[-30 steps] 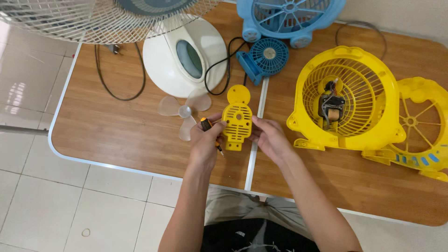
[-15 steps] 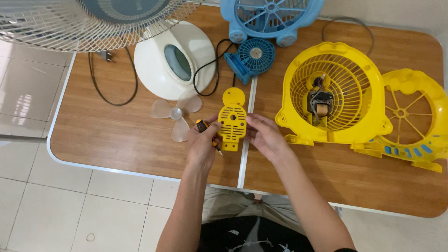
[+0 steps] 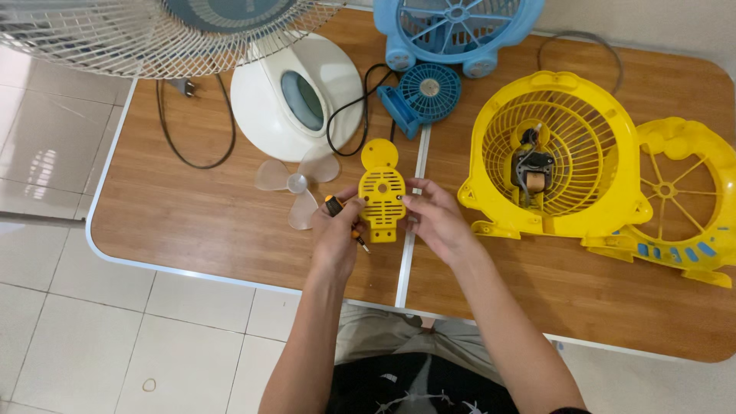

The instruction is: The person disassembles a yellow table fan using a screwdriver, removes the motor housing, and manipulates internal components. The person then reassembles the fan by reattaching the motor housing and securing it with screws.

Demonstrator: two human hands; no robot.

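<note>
1. I'm holding the flat yellow perforated plastic cover (image 3: 382,193) upright over the table seam (image 3: 409,253), long axis pointing away.
2. Left hand (image 3: 337,234) is gripping cover plus small orange-handled screwdriver (image 3: 343,215).
3. Right hand (image 3: 435,218) is pinching the cover's right edge.

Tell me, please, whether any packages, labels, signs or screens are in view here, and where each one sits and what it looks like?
No packages, signs or screens show.
Blue markings: a row of small blue blocks on the lower edge of the yellow front grille, at the table's right end; too small to tell whether they are stickers.
Grey-blue oval panel: on the white fan base, upper left; blank.
</note>
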